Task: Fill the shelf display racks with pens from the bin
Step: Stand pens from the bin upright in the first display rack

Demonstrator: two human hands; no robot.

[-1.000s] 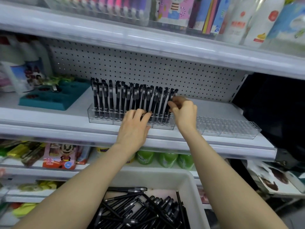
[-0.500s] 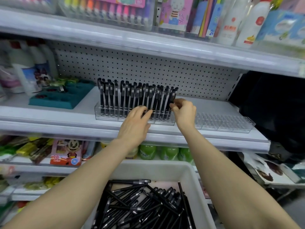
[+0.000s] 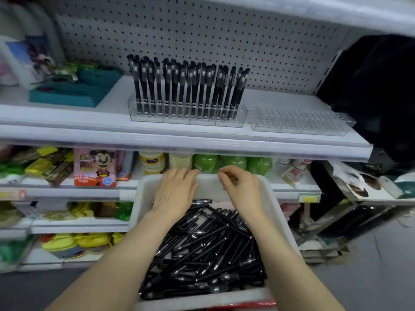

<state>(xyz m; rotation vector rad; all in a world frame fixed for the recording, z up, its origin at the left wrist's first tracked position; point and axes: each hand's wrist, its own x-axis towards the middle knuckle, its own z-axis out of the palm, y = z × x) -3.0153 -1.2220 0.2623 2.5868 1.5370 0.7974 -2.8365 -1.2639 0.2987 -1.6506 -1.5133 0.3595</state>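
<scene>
A clear display rack point(image 3: 188, 118) on the middle shelf holds several upright black pens point(image 3: 188, 88). To its right stands a second clear rack point(image 3: 301, 124) with no pens in it. Below, a white bin point(image 3: 281, 218) holds a loose heap of black pens point(image 3: 202, 250). My left hand point(image 3: 175, 194) hovers over the bin's far end, fingers spread and holding nothing. Beside it, my right hand point(image 3: 241, 189) is over the bin too, fingers curled loosely; I see no pen in it.
A teal tray point(image 3: 71, 90) sits left of the filled rack. The white shelf edge point(image 3: 179, 140) juts out above the bin. Lower shelves carry green bottles point(image 3: 233, 163), a cartoon box point(image 3: 95, 167) and yellow goods. A dark object point(image 3: 377, 86) fills the right side.
Both hands left the filled rack on the shelf and dropped down to the far end of the bin. My view tilted downward, so the bin shows more.
</scene>
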